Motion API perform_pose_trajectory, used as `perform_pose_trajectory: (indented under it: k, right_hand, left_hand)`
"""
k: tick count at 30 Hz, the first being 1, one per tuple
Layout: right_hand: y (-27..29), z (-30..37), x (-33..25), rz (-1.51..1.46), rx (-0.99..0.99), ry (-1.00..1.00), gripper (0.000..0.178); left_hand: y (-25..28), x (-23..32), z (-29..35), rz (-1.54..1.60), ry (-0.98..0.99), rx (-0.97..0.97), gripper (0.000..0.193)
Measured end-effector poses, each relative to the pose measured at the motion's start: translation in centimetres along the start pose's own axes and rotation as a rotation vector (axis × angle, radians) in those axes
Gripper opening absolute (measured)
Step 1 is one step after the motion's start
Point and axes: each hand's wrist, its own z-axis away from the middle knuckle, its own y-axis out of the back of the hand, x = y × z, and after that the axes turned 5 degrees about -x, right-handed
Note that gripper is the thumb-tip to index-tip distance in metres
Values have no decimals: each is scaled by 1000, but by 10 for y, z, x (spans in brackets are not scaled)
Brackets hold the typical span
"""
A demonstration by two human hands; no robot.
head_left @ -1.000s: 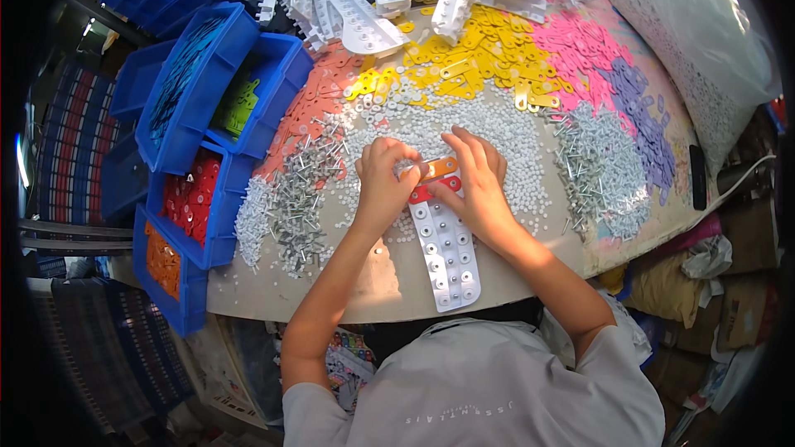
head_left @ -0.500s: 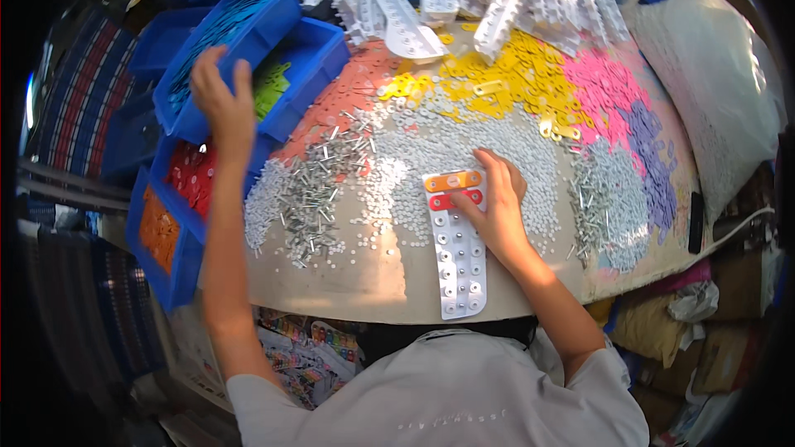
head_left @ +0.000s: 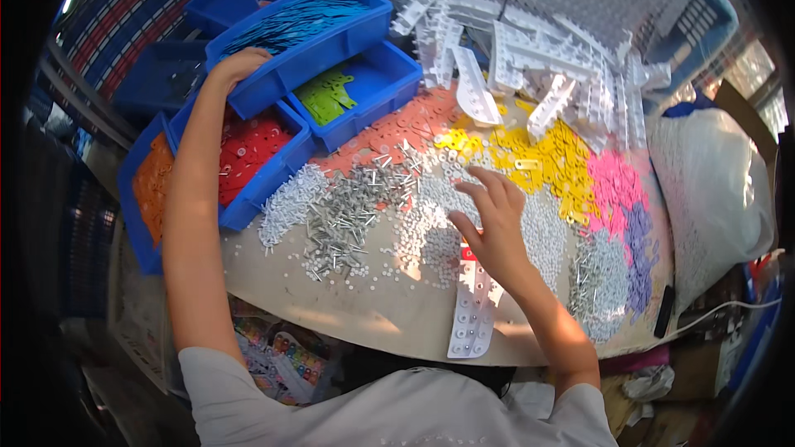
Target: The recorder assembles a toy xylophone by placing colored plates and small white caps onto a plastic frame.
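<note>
My left hand (head_left: 240, 66) is at the near left rim of the upper blue bin (head_left: 331, 43), which holds thin blue pieces (head_left: 294, 20); its fingers are bunched and partly hidden, so their grip is unclear. Over the middle of the table, my right hand (head_left: 497, 223) is open, fingers spread and slightly curled, with nothing in it. Below it lies a white plastic strip (head_left: 472, 314) with two rows of round studs. A red tab (head_left: 469, 253) sits across the strip's far end, partly covered by my right hand.
Lower blue bins hold green (head_left: 327, 98), red (head_left: 252, 153) and orange pieces (head_left: 156, 174). Metal pins (head_left: 348, 219), white beads (head_left: 290, 203) and yellow tabs (head_left: 538, 157) are heaped on the table. White strips (head_left: 530, 54) pile at the back; a plastic sack (head_left: 712, 190) stands right.
The view has shifted. My left hand has moved from above the blue pieces to the bin's near rim. My right hand has lifted off the strip's side and spread its fingers over the far end.
</note>
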Motion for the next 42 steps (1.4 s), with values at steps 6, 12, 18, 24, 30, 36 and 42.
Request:
perform_pose_trajectory:
  k: [6, 12, 18, 24, 30, 36, 42]
  right_hand:
    - [-57, -154, -12, -76, 78, 324, 23]
    - [-145, -282, 4, 11, -359, -37, 36]
    - [-204, -328, -6, 218, -684, -229, 67]
    - [-215, -335, -17, 89, -926, -187, 63]
    - [-199, -314, -28, 194, -896, 11, 42]
    - [-139, -287, -46, -419, -359, -5, 22]
    - [-35, -208, -30, -1095, -442, -248, 38]
  left_hand:
    - [-4, -23, -17, -19, -25, 55, 18]
    - [-16, -7, -17, 21, 38, 117, 32]
    - [-22, -15, -19, 2, -25, 400, 30]
    - [-21, -21, -22, 300, -75, 490, 20]
    - [-23, -18, -11, 362, -225, 621, 14]
    - [-23, -28, -10, 205, -197, 589, 15]
    - [-26, -19, -19, 236, -240, 580, 14]
